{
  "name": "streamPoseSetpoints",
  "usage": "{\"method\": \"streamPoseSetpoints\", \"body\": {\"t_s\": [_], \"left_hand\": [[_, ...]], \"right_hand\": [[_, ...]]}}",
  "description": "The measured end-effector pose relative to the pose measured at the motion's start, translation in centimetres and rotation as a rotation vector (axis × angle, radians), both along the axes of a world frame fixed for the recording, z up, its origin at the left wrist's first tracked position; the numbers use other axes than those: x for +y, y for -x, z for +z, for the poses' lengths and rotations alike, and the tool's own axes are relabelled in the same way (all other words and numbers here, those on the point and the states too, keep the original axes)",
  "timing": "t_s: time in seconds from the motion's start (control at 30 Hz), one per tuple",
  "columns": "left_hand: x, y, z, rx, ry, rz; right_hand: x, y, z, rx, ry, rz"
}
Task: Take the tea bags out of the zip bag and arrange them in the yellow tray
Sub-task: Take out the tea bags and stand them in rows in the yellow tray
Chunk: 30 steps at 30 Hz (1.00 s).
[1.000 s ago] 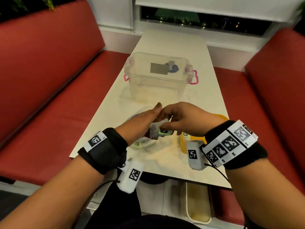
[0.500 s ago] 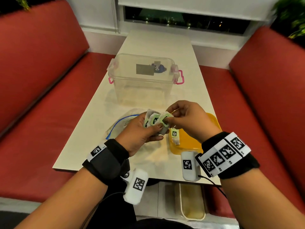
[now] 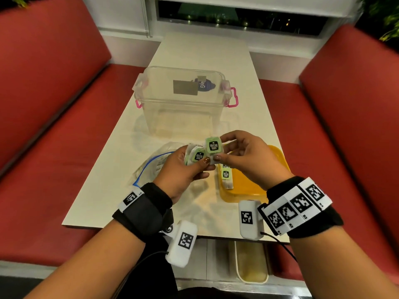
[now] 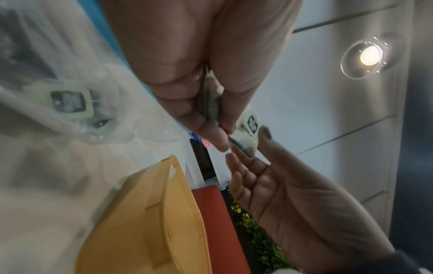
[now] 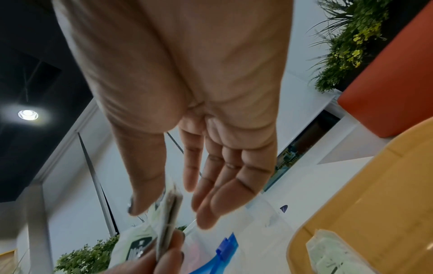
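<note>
My left hand (image 3: pixel 199 164) grips a small bunch of tea bags (image 3: pixel 197 155) with green tags, just above the table. My right hand (image 3: pixel 218 148) pinches one tea bag (image 3: pixel 213 146) at the bunch's right side, thumb below and forefinger above. In the left wrist view that tea bag (image 4: pixel 251 123) sits between the fingertips of both hands. The clear zip bag (image 3: pixel 154 164) with a blue zip lies on the table left of the hands, with a tea bag (image 4: pixel 69 101) inside. The yellow tray (image 3: pixel 248 187) lies under the right hand and holds a tea bag (image 3: pixel 226 176) at its left side.
A clear plastic box (image 3: pixel 183 104) with pink latches stands on the table behind the hands. Red benches (image 3: pixel 54 126) run along both sides of the narrow white table (image 3: pixel 203 52). The table's near edge lies just below my wrists.
Both hands lifted away from the zip bag with a bunch of tea bags. The right hand now pinches one tea bag and draws it up from the bunch.
</note>
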State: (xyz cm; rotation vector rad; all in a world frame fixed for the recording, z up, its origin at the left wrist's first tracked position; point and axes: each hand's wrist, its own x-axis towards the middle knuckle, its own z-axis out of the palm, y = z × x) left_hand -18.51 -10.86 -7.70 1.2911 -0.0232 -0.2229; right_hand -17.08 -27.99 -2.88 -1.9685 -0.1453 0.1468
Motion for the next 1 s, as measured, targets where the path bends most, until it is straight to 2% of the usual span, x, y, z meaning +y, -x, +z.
{"method": "streamPoseSetpoints", "body": {"t_s": [0.1, 0.3, 0.53, 0.67, 0.8, 0.93, 1.0], "left_hand": [[-0.4, -0.3, -0.3, -0.004, 0.015, 0.017], [-0.9, -1.1, -0.8, -0.068, -0.157, 0.063], [-1.9, -2.0, -0.6, -0.080, -0.158, 0.114], [-2.1, -2.4, -0.6, -0.119, -0.213, 0.108], [-2.4, -2.7, -0.5, -0.156, -0.301, 0.074], [-2.7, -3.0, -0.8, -0.187, -0.386, -0.009], [-2.8, -3.2, -1.4, -0.192, -0.428, -0.030]], "right_hand": [[-0.3, 0.2, -0.2, -0.007, -0.006, -0.026], [-1.4, -0.2, -0.9, -0.055, 0.100, -0.060], [-1.9, -0.3, -1.4, -0.011, 0.074, -0.038], [-2.7, -0.3, -1.5, -0.038, 0.224, -0.094], [-2.7, -0.5, -0.9, -0.084, 0.319, -0.071], [-2.3, -2.1, -0.1, -0.129, 0.499, 0.046], [-2.4, -3.0, 0.2, -0.094, 0.615, 0.123]]}}
